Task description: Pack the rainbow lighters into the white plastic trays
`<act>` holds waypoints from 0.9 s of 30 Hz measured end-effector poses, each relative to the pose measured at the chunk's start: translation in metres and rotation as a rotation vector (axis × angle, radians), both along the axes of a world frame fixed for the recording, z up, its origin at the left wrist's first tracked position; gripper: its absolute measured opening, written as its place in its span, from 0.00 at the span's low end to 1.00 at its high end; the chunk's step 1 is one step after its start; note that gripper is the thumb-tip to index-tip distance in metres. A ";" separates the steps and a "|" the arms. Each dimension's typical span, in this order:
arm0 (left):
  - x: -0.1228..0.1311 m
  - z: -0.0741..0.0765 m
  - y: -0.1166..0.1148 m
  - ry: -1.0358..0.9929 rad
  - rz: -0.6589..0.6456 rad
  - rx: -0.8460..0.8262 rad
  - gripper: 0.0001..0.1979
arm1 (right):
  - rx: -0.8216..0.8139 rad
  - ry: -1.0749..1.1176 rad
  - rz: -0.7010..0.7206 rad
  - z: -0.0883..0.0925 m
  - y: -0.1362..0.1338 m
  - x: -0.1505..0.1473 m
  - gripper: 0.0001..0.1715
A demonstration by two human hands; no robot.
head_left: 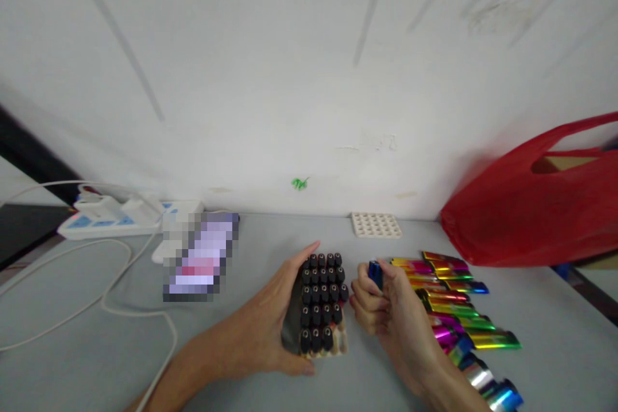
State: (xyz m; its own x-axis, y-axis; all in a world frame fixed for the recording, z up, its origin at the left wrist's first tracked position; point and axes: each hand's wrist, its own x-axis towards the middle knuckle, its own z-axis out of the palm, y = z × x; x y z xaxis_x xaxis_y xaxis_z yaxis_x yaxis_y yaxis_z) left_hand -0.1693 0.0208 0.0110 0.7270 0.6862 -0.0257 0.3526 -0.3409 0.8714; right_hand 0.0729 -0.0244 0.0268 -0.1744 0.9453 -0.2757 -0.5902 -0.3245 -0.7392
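Note:
My left hand (pixel 268 328) is wrapped around the side of a dark-sided box (pixel 291 328) with a pale, holed tray at its near end. Rows of lighters (pixel 317 293) stand in the box, their black ends with small metal rings facing up. The near right corner shows bare slots. Just right of the box, my right hand (pixel 386 309) is closed on a dark blue lighter (pixel 375 273), only one end of which shows above the fingers. Shiny, multicoloured lighters (pixel 458 306) lie in a loose row on the table beside my right wrist.
A white holed tray (pixel 376 225) lies against the wall. At the right stands a red bag (pixel 531 206). To the left are a phone (pixel 205 257) with a blurred screen, a white power strip (pixel 116 222) and looping white cables (pixel 113 283) on the grey table (pixel 251 251).

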 end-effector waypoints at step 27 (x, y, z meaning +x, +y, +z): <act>-0.001 -0.003 0.001 -0.029 -0.005 0.015 0.78 | 0.367 -0.564 0.111 0.012 -0.001 0.025 0.16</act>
